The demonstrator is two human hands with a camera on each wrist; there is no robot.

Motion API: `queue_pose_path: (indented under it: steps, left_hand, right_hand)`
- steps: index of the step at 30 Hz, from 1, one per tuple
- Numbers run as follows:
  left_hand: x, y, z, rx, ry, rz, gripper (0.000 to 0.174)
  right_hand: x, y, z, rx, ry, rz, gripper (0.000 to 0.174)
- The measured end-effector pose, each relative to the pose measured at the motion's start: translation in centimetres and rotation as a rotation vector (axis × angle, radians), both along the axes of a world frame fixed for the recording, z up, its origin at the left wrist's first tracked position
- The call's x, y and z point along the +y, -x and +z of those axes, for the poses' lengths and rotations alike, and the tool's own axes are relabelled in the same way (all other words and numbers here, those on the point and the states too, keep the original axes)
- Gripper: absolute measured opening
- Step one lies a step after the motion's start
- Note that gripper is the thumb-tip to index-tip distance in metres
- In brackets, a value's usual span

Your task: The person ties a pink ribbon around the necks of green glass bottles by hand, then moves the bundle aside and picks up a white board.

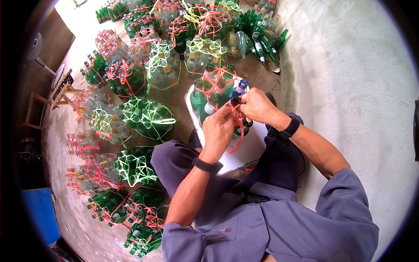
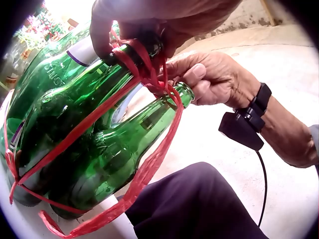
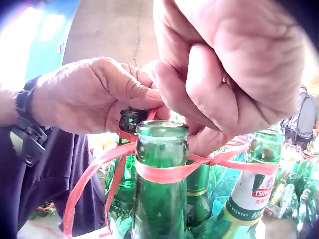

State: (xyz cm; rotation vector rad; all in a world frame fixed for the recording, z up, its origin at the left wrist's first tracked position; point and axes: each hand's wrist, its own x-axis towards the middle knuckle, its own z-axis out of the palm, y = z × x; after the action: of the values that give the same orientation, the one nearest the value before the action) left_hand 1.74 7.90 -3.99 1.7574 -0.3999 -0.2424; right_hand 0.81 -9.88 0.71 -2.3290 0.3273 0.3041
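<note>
A bundle of green bottles, with one blue-necked bottle at its right side, stands on a white surface. Red plastic strap runs around and between the necks. The left hand pinches the strap at a dark bottle mouth. Close against it, the right hand has its fingers curled around strap at the same neck, as the right wrist view also shows. A loose strap end hangs down past the nearest green bottle.
Many strapped bundles of green and clear bottles cover the floor to the left and ahead. Loose bottles lie by the pale wall on the right. A wooden chair and a fan stand at far left.
</note>
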Motion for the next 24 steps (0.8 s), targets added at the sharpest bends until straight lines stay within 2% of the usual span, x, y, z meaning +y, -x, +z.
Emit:
queue_pose_path:
  steps: [4, 6, 7, 9, 11, 13, 15, 18, 20, 22, 24]
  left_hand:
    - [-0.1, -0.1, -0.2, -0.037, -0.023, 0.001, 0.013]
    - [-0.1, -0.1, -0.4, -0.039, -0.013, 0.004, 0.013]
    - [-0.1, -0.1, -0.5, -0.043, -0.002, 0.007, 0.012]
    - [-0.1, 0.0, -0.4, -0.033, 0.022, 0.006, 0.011]
    - [0.0, 0.1, 0.1, -0.025, 0.047, 0.006, 0.011]
    - [0.3, 0.1, 0.5, -0.152, -0.030, 0.002, 0.009]
    - [0.4, 0.1, 0.5, -0.179, -0.017, 0.005, 0.008]
    - [0.6, 0.2, 0.7, -0.214, -0.016, 0.012, 0.007]
    - [0.6, 0.1, 0.7, -0.225, -0.031, 0.013, 0.008]
    - [0.5, -0.1, 0.4, -0.424, 0.005, 0.073, 0.007]
    - [0.8, -0.2, 0.5, -0.368, -0.006, 0.055, 0.007]
  right_hand:
    - [0.3, 0.3, -0.1, -0.048, -0.018, -0.031, 0.021]
    - [0.4, 0.6, -0.1, 0.040, -0.215, -0.093, 0.020]
    - [0.5, 0.7, 0.0, 0.040, -0.216, -0.095, 0.020]
    - [0.8, 1.0, 0.3, 0.130, -0.471, -0.218, 0.016]
    - [0.9, 1.4, 0.8, 0.144, -0.554, -0.228, 0.013]
    - [0.8, 1.6, 0.9, 0.158, -0.636, -0.236, 0.010]
    - [0.5, 1.7, 0.8, 0.227, -0.836, -0.281, 0.006]
    - [0.5, 2.2, 0.4, 0.206, -0.972, -0.319, 0.006]
    - [0.7, 2.3, 0.3, 0.197, -1.010, -0.336, 0.007]
    - [0.9, 2.5, 0.2, 0.189, -1.050, -0.351, 0.009]
    - [0.9, 2.8, 0.1, 0.166, -1.066, -0.318, 0.011]
